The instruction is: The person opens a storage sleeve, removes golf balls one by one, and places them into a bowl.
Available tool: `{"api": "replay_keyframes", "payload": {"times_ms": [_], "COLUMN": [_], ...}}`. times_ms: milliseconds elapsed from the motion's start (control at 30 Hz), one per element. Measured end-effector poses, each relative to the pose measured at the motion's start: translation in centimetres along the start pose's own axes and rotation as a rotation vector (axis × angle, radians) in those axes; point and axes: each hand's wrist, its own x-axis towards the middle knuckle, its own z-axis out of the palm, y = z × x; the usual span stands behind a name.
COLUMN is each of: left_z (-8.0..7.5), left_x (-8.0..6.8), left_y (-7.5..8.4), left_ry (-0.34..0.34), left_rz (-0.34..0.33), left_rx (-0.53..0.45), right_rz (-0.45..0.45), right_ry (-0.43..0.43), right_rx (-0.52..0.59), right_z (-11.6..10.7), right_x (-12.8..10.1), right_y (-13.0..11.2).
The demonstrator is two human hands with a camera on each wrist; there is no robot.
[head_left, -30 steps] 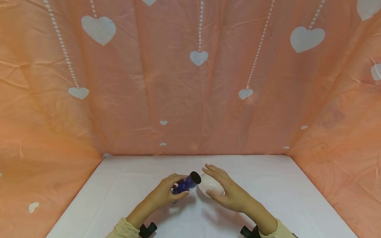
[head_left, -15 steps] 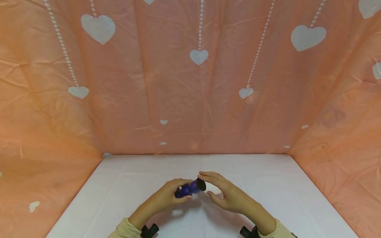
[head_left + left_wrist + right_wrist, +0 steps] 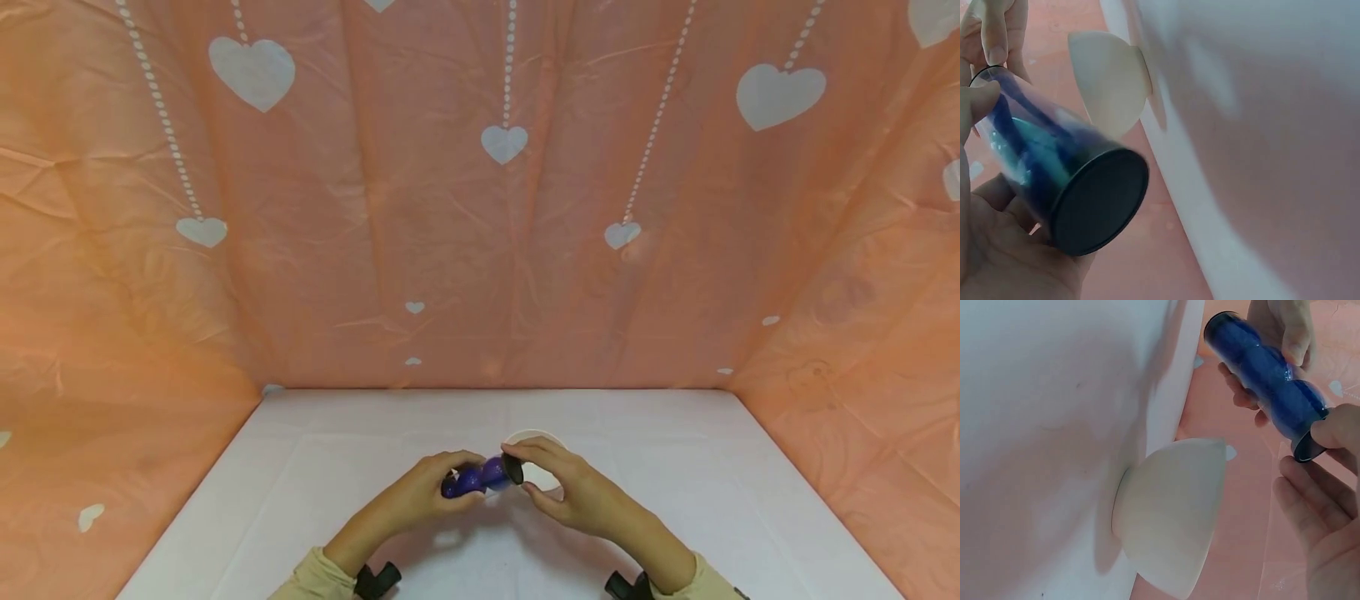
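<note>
An orange cloth [image 3: 465, 250] printed with white hearts [image 3: 251, 71] hung behind and to both sides of the grip, closing in a white table [image 3: 315, 500] beneath it. A person in pale yellow sleeves [image 3: 311, 579] worked with both hands just above the tabletop, wrists meeting near the front edge.

A white bowl [image 3: 1172, 512] stood upright on the table directly behind the grip, apart from the fingers, its rim showing past the right hand in the head view [image 3: 528, 435].

The left hand [image 3: 420, 496] was clenched around a blue bottle [image 3: 476, 477], fingers wrapped over its body and the thumb pressed along its side. The bottle lay tilted almost level, its flat dark base toward the left wrist camera [image 3: 1100, 200] and its capped end pointing right, toward the other hand and just in front of the bowl.

The right hand [image 3: 573, 492] pinched the bottle's black cap [image 3: 513, 468] between thumb and fingertips, its remaining fingers [image 3: 1310, 519] curved loosely below. In the right wrist view the bottle [image 3: 1266, 375] ran from the left hand's fingers down to that pinch, clear of the bowl.
</note>
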Motion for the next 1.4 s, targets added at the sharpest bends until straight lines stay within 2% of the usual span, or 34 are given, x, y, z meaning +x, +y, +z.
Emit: {"api": "replay_keyframes", "payload": {"times_ms": [167, 433, 667, 833, 967, 1133, 1333, 1400], "left_z": [0.1, 0.5, 0.7, 0.7, 0.5, 0.2, 0.1, 0.1], "left_x": [-0.2, -0.3, -0.2, -0.1, -0.2, -0.3, -0.2, -0.2], "left_y": [-0.2, -0.3, -0.7, -0.8, -0.6, -0.5, -0.3, -0.3], "left_ry": [0.0, 0.021, 0.037, 0.04, 0.04, 0.034, 0.006, 0.003], "left_rz": [0.005, 0.07, 0.138, 0.158, 0.15, 0.155, 0.126, 0.122], "left_rx": [0.022, 0.084, 0.073, 0.068, 0.062, 0.082, 0.073, 0.072], "right_rz": [-0.007, 0.052, 0.056, 0.075, 0.083, 0.076, 0.185, 0.191], "right_ry": [0.011, 0.018, 0.061, 0.068, 0.051, 0.035, 0.04, 0.039], "right_rx": [0.026, -0.007, -0.073, -0.108, -0.045, 0.129, 0.262, 0.276], "right_z": [0.3, 0.7, 1.0, 1.2, 1.0, 0.8, 0.3, 0.2], "right_x": [-0.1, -0.1, -0.2, -0.1, -0.1, 0.0, -0.3, -0.3], "right_y": [0.2, 0.2, -0.1, -0.3, -0.3, 0.1, 0.2, 0.1]}}
